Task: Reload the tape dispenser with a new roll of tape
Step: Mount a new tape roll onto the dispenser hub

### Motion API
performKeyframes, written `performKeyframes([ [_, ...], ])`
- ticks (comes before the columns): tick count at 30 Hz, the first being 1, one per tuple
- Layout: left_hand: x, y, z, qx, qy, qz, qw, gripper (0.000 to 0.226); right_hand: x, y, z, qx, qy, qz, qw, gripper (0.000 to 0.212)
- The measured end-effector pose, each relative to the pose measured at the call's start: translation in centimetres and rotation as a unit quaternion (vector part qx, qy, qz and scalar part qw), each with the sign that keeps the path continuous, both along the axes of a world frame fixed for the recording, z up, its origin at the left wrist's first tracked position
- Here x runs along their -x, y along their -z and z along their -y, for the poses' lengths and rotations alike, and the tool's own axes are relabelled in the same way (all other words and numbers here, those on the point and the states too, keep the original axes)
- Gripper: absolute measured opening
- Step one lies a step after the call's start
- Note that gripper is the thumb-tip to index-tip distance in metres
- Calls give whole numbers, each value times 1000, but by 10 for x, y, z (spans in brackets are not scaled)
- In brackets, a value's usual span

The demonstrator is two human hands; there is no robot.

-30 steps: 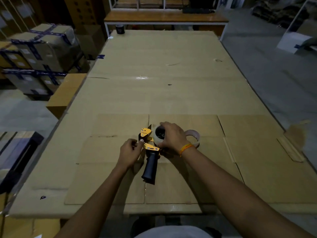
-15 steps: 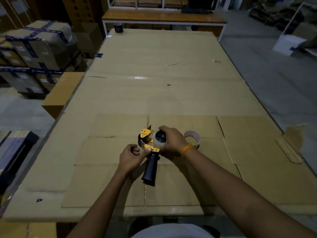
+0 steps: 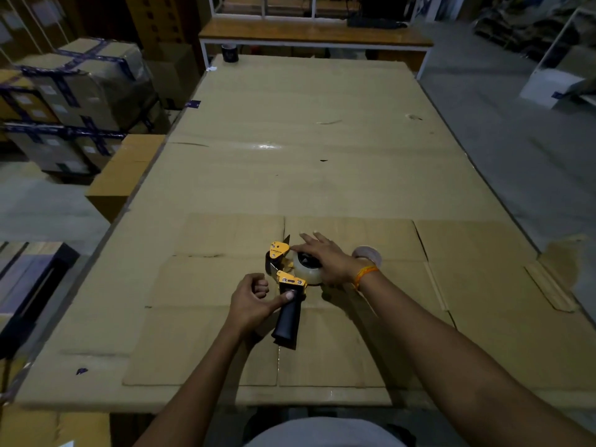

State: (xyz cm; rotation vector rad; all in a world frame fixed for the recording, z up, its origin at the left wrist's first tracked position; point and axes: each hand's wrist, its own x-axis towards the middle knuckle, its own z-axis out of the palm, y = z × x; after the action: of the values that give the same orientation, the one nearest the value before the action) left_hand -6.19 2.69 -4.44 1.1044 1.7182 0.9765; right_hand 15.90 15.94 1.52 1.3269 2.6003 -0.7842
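Observation:
A yellow and black tape dispenser lies on its side on flattened cardboard, its black handle pointing toward me. A clear tape roll sits on the dispenser's hub. My right hand rests flat on top of that roll with fingers spread toward the yellow front plate. My left hand is curled beside the handle, its thumb pressing on the top of the handle. An empty cardboard core lies just behind my right wrist.
The long table is covered in cardboard sheets. A dark tape roll stands at its far left corner. Taped boxes are stacked on the left, and a brown box sits beside the table's left edge.
My right hand has gone from gripping around the roll to lying flat on it with fingers spread. My left hand slid down from the yellow frame to the handle top.

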Motion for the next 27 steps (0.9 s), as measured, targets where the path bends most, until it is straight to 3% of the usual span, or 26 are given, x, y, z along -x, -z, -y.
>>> performKeyframes([
  [3,1,0,2,2,9,14,1000,106,4,-13,20,-11,34,-73,997,112],
  [6,4,1,2,3,8,24,1000,104,12,-12,45,-118,46,-174,976,75],
  [8,8,2,1,12,20,22,999,104,22,-7,56,-132,52,-148,979,57],
  [11,9,4,0,21,38,23,999,109,39,0,64,-87,41,-75,993,52],
  [14,5,1,2,16,39,22,999,116,48,7,68,-85,35,-74,993,42],
  [21,1,-1,6,11,48,-20,999,108,51,12,71,-69,34,-61,995,73],
  [23,0,-3,7,6,44,-32,999,106,54,15,74,-79,20,-63,995,73],
  [27,0,-3,11,-25,41,-86,995,79,56,14,79,-78,31,-92,992,71],
])
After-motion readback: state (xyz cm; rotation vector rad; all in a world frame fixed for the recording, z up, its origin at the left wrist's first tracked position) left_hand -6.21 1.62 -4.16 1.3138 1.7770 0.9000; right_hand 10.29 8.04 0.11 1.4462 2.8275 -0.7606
